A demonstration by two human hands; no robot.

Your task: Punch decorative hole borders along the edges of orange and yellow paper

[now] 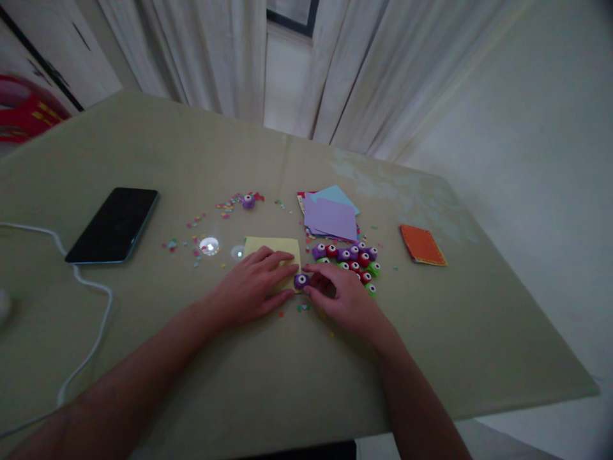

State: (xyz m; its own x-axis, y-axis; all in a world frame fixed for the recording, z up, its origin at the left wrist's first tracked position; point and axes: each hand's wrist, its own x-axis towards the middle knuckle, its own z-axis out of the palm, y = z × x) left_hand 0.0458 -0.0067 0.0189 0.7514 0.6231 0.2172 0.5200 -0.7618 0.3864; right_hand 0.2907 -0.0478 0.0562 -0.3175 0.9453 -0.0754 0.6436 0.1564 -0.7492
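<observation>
My left hand point(258, 281) lies with fingers stretched over a yellow sheet of paper point(272, 244), pressing on it. At the sheet's lower right corner is a small purple one-eyed toy point(301, 281), close to the left fingertips. My right hand point(347, 297) has its thumb and index finger pinched at the toy's right side. Just beyond the right hand sits a cluster of purple, red and green one-eyed toys point(354, 254), partly hidden by that hand.
Purple and light blue paper sheets point(330, 216) lie behind the cluster. An orange stitched square point(423, 245) is at the right. Another purple toy point(248, 201) stands among scattered confetti point(225, 207). At the left are a black tablet point(115, 223) and a white cable point(103, 319).
</observation>
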